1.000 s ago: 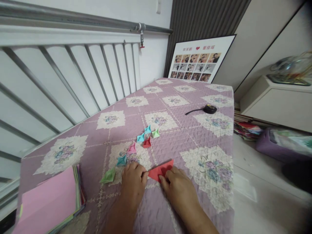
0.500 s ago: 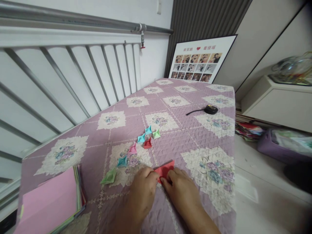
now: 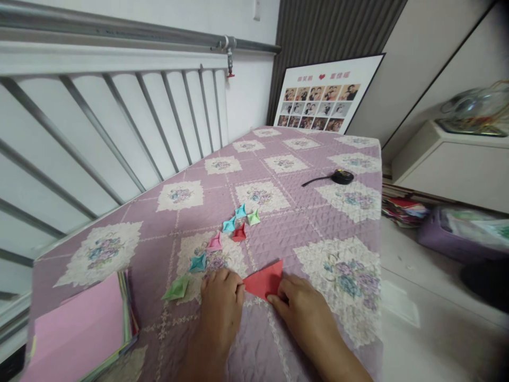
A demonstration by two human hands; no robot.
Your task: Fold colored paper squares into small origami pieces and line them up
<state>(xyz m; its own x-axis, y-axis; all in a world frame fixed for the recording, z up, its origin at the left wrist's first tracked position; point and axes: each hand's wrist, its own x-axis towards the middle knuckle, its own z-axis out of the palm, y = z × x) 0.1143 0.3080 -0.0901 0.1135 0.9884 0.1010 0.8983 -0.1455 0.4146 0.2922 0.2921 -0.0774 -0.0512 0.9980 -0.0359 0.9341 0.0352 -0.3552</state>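
A red sheet of origami paper (image 3: 263, 281), folded into a triangle, lies on the quilted cloth between my hands. My left hand (image 3: 221, 303) is closed, with its thumb and index finger at the paper's left tip. At the right edge my right hand (image 3: 302, 307) pinches the paper, thumb on top near the lower side. Beyond them runs a line of small folded paper shapes: a green one (image 3: 176, 288), a teal one (image 3: 198, 262), a pink one (image 3: 214, 241), a red one (image 3: 239, 232) and a few more in blue and light green.
A stack of coloured paper (image 3: 79, 329), pink on top, lies at the left front. A black tape measure (image 3: 342, 176) with a strap rests at the back right. A radiator (image 3: 119, 122) borders the left side. On the floor at right stands a purple basket (image 3: 441, 239).
My left hand has moved left, away from the paper's middle to its left tip, so more of the red triangle shows. My right hand stays at the right edge, slightly lower.
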